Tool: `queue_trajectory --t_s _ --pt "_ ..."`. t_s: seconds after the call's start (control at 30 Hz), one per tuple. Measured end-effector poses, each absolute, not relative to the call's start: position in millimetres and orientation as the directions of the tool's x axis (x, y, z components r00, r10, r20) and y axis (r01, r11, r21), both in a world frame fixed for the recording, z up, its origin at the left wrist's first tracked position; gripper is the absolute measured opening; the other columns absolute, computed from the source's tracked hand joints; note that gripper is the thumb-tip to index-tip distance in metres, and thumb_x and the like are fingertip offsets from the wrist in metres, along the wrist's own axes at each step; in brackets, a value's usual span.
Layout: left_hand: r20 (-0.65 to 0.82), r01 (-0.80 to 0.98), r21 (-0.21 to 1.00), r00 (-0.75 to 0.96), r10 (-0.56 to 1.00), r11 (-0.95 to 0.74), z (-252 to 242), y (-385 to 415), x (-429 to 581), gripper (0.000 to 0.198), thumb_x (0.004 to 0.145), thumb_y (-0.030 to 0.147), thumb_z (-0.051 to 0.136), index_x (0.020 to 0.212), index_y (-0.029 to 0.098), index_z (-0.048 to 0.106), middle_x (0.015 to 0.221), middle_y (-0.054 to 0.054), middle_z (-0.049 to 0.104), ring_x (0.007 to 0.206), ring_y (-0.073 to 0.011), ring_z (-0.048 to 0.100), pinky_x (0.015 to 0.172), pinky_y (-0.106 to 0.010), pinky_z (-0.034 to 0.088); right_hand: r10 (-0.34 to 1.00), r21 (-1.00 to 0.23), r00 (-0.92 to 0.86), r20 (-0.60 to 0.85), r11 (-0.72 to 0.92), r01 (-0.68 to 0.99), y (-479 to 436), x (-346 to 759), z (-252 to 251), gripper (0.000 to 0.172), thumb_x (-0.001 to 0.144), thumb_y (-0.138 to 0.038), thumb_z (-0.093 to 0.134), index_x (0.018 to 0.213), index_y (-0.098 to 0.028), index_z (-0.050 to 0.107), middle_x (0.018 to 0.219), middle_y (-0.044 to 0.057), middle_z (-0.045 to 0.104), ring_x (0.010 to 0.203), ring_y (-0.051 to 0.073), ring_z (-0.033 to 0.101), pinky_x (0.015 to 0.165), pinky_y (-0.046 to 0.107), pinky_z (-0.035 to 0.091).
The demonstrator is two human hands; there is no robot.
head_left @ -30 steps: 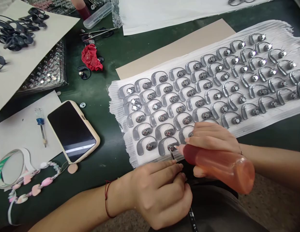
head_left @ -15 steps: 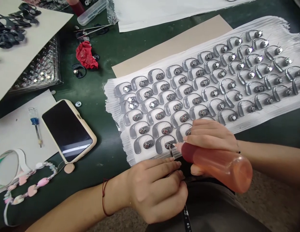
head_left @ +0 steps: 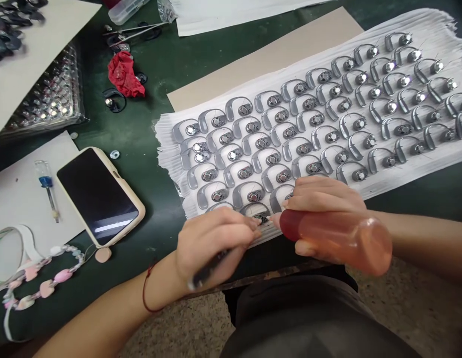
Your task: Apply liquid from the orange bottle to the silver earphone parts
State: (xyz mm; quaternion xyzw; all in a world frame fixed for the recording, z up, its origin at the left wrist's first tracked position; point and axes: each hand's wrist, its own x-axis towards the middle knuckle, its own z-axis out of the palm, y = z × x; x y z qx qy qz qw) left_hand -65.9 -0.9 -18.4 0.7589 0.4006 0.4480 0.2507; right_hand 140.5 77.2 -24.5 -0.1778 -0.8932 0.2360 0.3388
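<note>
Several grey ear-hook earpieces point(head_left: 313, 119) with round metal discs lie in rows on a white ribbed sheet point(head_left: 435, 25). My left hand point(head_left: 210, 246) grips a thin dark tool point(head_left: 206, 272) and rests over the nearest row, its fingertips at the earpiece point(head_left: 261, 217) on the sheet's front edge. My right hand point(head_left: 324, 209) holds an orange-pink translucent bottle point(head_left: 339, 236) lying sideways, its nozzle end pointing left at that same earpiece. The two hands almost touch there.
A phone in a cream case point(head_left: 99, 196) lies left of the sheet, with a small screwdriver point(head_left: 48, 191) on paper, a beaded strap point(head_left: 40, 286), a tape roll point(head_left: 7, 256), a red rag point(head_left: 122, 74), tweezers point(head_left: 134, 30) and a clear tray of metal parts point(head_left: 52, 102). The table's front edge runs under my hands.
My left hand has moved up and left onto the sheet, turning the dark tool so it lies flat under my palm. The bottle stays at the same earpiece.
</note>
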Motion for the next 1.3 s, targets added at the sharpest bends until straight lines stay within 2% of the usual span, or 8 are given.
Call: queue_trajectory --t_s 0.13,0.53,0.7,0.97,1.13,1.3 --pt "0.419 0.337 0.832 0.14 0.897 -0.441 -23.8 3.4 -64.4 0.022 0.066 -0.003 0.067 0.075 0.013 0.055 0.076 -0.001 0.064 0.067 -0.0101 0.065 0.059 -0.019 0.055 0.485 -0.573 -0.727 0.486 0.805 0.153 77.5 141.7 -21.6 0.035 0.087 -0.048 0.047 0.078 -0.014 0.049 0.056 0.004 0.055 0.054 0.01 0.052 0.053 0.026 0.044" --pt "0.468 0.341 0.795 0.18 0.865 -0.501 -20.9 4.2 -61.5 0.025 0.065 -0.006 0.067 0.078 0.012 0.055 0.076 -0.002 0.064 0.066 -0.0124 0.065 0.055 -0.022 0.055 0.478 -0.608 -0.729 0.491 0.787 0.106 75.7 140.9 -23.5 0.035 0.086 -0.047 0.047 0.081 -0.013 0.049 0.056 0.003 0.052 0.052 0.009 0.047 0.053 0.026 0.04" --pt "0.45 0.342 0.811 0.154 0.88 -0.474 -20.8 4.3 -61.7 0.026 0.064 -0.007 0.067 0.077 0.012 0.056 0.075 -0.002 0.064 0.066 -0.0121 0.064 0.056 -0.022 0.055 0.469 -0.63 -0.696 0.544 0.776 0.029 71.2 136.7 -25.4 0.04 0.087 -0.051 0.044 0.082 -0.012 0.05 0.051 -0.002 0.044 0.047 0.007 0.039 0.049 0.025 0.033" --pt "0.468 0.362 0.787 0.177 0.866 -0.499 -19.2 6.1 -61.0 0.024 0.065 -0.006 0.067 0.075 0.012 0.055 0.073 -0.002 0.063 0.066 -0.0105 0.063 0.056 -0.021 0.055 0.404 -0.577 -0.683 0.608 0.816 -0.031 69.0 132.5 -37.6 0.043 0.081 -0.054 0.052 0.079 -0.012 0.05 0.052 -0.003 0.041 0.048 0.007 0.034 0.048 0.025 0.028" --pt "0.47 0.379 0.776 0.184 0.863 -0.503 -18.5 5.3 -61.3 0.022 0.066 -0.004 0.067 0.076 0.012 0.055 0.071 -0.002 0.063 0.066 -0.0104 0.063 0.057 -0.021 0.055 0.294 -0.469 -0.729 0.618 0.882 -0.042 72.0 132.2 -32.7 0.039 0.081 -0.049 0.056 0.08 -0.01 0.051 0.048 -0.002 0.042 0.045 0.008 0.037 0.045 0.026 0.029" --pt "0.471 0.395 0.767 0.186 0.862 -0.505 -18.9 5.6 -61.3 0.017 0.071 0.001 0.065 0.077 0.014 0.054 0.073 0.0 0.063 0.066 -0.0092 0.063 0.056 -0.019 0.055 0.273 -0.446 -0.746 0.608 0.894 -0.037 71.8 132.6 -27.3 0.035 0.086 -0.044 0.049 0.078 -0.01 0.051 0.046 -0.002 0.041 0.044 0.009 0.037 0.043 0.027 0.029"
